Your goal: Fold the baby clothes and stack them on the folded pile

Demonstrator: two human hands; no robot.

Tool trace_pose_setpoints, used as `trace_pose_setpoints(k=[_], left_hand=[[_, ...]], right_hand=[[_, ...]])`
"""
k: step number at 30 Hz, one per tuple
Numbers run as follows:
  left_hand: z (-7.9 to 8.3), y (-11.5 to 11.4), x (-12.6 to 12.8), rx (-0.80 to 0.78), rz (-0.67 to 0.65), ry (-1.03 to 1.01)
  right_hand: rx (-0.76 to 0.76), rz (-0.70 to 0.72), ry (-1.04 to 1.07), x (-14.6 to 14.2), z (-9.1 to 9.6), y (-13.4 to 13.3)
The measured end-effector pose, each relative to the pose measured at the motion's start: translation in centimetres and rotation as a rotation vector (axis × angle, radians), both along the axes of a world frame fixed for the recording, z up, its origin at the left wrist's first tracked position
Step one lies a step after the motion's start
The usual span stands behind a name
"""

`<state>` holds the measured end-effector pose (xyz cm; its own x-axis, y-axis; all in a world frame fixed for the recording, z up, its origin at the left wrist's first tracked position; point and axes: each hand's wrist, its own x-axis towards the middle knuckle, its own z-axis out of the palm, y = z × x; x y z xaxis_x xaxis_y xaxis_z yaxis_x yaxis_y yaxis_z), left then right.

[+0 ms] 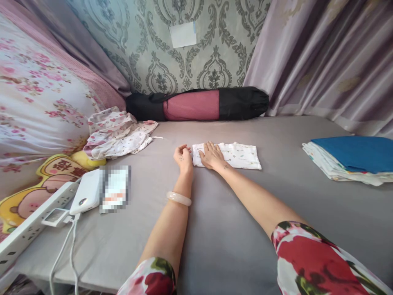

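A white cloth with a small scattered print (242, 156) lies folded into a flat, long rectangle on the grey sheet. My right hand (212, 155) rests flat on its left part, fingers stretched out and thumb apart. At the cloth's left end is my left hand (183, 158), turned on its side with the fingers curled in. Its palm is hidden, so I cannot tell whether it holds anything. A pale bangle (179, 198) circles my left forearm.
On the right lies a folded stack topped by blue cloth (356, 153). A rolled pink mat in a black bag (192, 105) lies along the wall. Crumpled printed cloth (118, 133), a power strip (33, 221), a white power bank (87, 191) with cables and a cushion (37, 196) are at left.
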<state>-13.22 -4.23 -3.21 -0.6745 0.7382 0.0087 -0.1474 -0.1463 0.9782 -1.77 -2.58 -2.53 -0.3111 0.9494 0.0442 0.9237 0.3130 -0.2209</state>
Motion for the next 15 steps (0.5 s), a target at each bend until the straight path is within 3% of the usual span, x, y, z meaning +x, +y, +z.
trace_pose_setpoints(k=[8,15], left_hand=[[0.0,0.2,-0.1,0.006,0.029,0.025],[0.4,0.1,-0.1,0.05,0.099,0.01]], right_hand=[[0.004,0.007,0.026,-0.9,0.8,-0.1],[-0.021,0.151,0.073,-3.0,0.8,-0.9]])
